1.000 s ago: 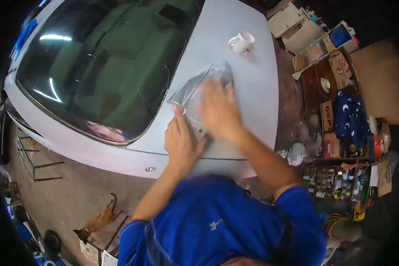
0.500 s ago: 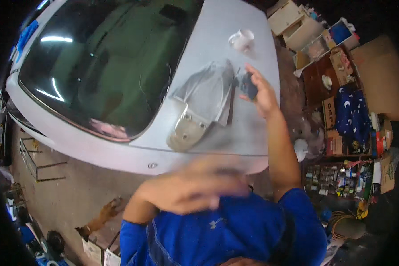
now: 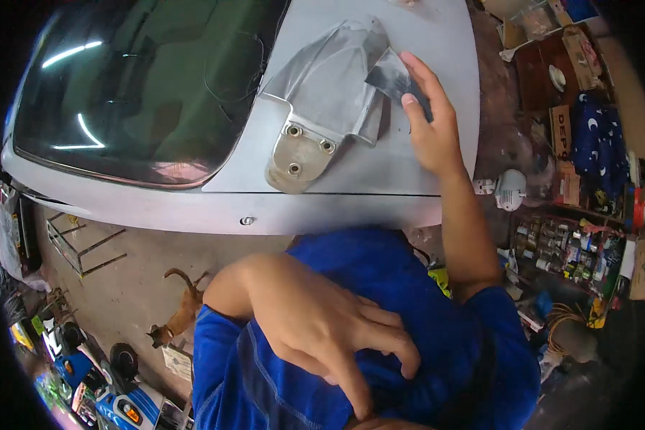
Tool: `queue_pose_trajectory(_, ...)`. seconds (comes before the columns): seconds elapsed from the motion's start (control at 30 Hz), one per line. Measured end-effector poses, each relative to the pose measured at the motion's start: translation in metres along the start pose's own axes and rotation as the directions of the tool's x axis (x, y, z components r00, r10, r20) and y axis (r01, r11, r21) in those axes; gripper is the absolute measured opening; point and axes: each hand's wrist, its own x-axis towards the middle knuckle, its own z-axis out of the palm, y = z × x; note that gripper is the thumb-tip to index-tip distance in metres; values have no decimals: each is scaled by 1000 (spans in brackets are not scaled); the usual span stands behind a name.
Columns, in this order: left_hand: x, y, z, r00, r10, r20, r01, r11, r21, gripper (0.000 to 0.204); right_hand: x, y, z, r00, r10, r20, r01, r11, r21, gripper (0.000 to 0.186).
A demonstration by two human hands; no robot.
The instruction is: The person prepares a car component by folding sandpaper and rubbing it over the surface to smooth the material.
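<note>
My right hand [image 3: 435, 129] pinches a bent piece of dark sandpaper [image 3: 389, 77] between thumb and fingers, with pale dust on its face. It is held just right of a grey, dusty, tapered vehicle panel [image 3: 312, 82] on the car's pale rear lid [image 3: 426, 43]. The panel's near end is a bare metal plate [image 3: 295, 161] with three bolt holes. My left hand [image 3: 322, 322] hovers in front of my chest, wrist bent, fingers apart and loosely curled, nothing visible in it.
A rear window [image 3: 150, 93] lies left of the lid. A small brown animal [image 3: 175, 315] stands on the floor near a metal frame [image 3: 79, 247]. At right are shelves of small jars [image 3: 566, 251] and a dark blue patterned cloth [image 3: 595, 143]. A blue-and-white motorbike [image 3: 129, 401] is at lower left.
The view has shifted, so the car sits higher and the white mug has nearly left the picture. My left hand, blurred before, is now lower against my chest. My right hand still holds the sandpaper.
</note>
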Motion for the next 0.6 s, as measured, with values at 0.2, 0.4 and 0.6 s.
queue_pose_trajectory(0.2,9,-8,30,901,58,-430,-210,925,-315,26,-2,-5,10,923,-300,239,383,751,-537,51)
queue_pose_trajectory(0.4,57,4,50,363,-112,-925,-521,799,-301,32,-17,-5,21,933,-149,327,305,811,-500,51)
queue_pose_trajectory(0.6,56,7,27,443,56,-895,-607,753,-254,15,-15,-6,30,948,-161,275,291,790,-539,50)
